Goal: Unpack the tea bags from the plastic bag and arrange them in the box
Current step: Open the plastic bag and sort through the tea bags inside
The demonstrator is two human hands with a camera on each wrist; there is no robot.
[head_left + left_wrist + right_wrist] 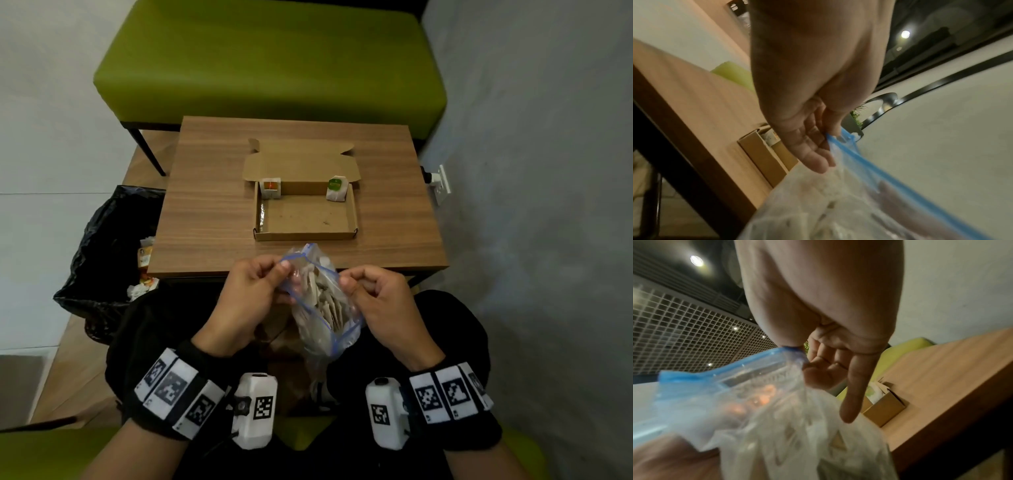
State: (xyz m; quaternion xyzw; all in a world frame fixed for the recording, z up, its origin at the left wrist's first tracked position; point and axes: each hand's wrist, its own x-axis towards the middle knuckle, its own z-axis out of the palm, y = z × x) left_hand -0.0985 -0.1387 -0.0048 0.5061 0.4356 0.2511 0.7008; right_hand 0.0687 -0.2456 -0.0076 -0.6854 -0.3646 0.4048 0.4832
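A clear plastic bag (322, 301) with a blue zip rim, stuffed with several tea bags, hangs over my lap at the table's near edge. My left hand (260, 277) pinches the rim (840, 142) on its left side, and my right hand (363, 284) pinches the opposite side (789, 352), holding the mouth apart. On the table stands an open cardboard box (305, 236), lid folded back. One tea bag with an orange tag (270, 187) leans in its far left corner, and one with a green tag (336, 188) in its far right corner.
The wooden table (205, 205) stands before a green bench (267, 61). A black rubbish bag (109, 253) with wrappers sits on the floor at the left. A grey wall with a white socket (443, 183) runs close on the right.
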